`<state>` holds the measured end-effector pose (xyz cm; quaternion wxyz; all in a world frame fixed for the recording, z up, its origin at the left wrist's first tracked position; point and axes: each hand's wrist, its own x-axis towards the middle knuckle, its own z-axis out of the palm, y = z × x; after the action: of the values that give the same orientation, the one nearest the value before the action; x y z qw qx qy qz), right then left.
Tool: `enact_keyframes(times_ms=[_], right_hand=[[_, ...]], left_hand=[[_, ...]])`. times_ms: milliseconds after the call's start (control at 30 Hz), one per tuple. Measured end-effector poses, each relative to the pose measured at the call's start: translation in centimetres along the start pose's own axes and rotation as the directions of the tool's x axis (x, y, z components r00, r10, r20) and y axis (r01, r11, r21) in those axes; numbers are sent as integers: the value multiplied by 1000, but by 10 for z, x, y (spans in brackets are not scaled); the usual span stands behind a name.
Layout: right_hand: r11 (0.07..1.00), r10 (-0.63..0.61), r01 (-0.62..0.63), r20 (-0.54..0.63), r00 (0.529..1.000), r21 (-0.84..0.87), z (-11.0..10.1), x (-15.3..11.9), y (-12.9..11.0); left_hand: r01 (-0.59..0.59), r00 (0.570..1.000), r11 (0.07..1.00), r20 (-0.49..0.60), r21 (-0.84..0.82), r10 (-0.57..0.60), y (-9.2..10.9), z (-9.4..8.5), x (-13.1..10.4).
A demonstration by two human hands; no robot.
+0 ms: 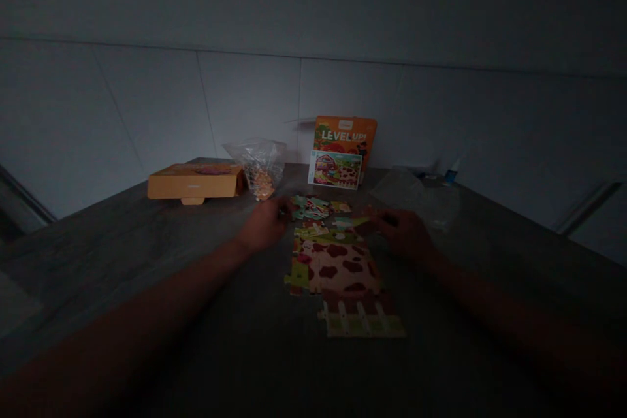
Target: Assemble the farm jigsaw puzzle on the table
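Note:
A partly joined jigsaw puzzle lies on the dark table, showing a brown-spotted cow pattern and a white fence strip along its near edge. Beyond it is a small heap of loose puzzle pieces. My left hand is at the heap's left side with fingers curled in; whatever they hold is too dark to make out. At the puzzle's far right corner, my right hand pinches a puzzle piece, its fingertips blurred and dim.
An orange box lies at the back left beside a clear bag with pieces inside. A picture card leans against an upright orange "LEVEL UP!" box. Crumpled clear plastic and a small blue-and-white item sit back right.

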<state>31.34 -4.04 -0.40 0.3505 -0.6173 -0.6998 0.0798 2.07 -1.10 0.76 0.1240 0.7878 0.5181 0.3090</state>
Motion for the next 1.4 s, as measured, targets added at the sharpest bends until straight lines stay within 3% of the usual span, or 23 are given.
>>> enact_keyframes(times_ms=[67,200,267,433,500,633,733,833,933,1033,1133,1267,1400], right_hand=[[996,28,-24,37,999,-89,-2,7,8],[970,139,-110,121,983,-216,0,12,13],[960,188,-151,142,972,-237,1,13,12],[923,266,-240,47,963,-299,0,11,9],[939,216,-198,34,976,-283,3,8,5],[968,-16,32,66,998,-248,9,0,-7],[957,-195,216,125,973,-195,10,-8,-16],[947,-279,309,246,928,-92,8,-19,-27],[957,-262,287,341,903,-25,5,-31,-36],[960,-242,275,354,903,-45,5,-37,-41],[960,-246,278,378,893,-32,6,-37,-41],[968,-239,249,396,886,27,7,-35,-39],[973,-232,216,387,892,86,6,-35,-40]], left_hand=[[-23,999,995,50,93,19,-4,2,0],[-253,962,946,157,205,223,-2,10,-5],[-315,940,924,205,218,272,0,13,-7],[-263,944,959,235,107,232,-5,19,-1],[-223,953,974,221,40,209,-9,20,3],[-226,954,974,202,1,221,-14,23,7],[-260,944,966,209,-2,254,-13,23,7],[-344,911,939,236,-14,338,-10,20,5],[-463,843,885,285,-44,455,-5,18,2],[-548,769,828,317,-123,556,1,17,-3],[-581,726,795,329,-175,604,8,19,-8],[-594,713,785,338,-176,615,15,18,-14],[-539,772,829,307,-148,557,20,14,-18]])
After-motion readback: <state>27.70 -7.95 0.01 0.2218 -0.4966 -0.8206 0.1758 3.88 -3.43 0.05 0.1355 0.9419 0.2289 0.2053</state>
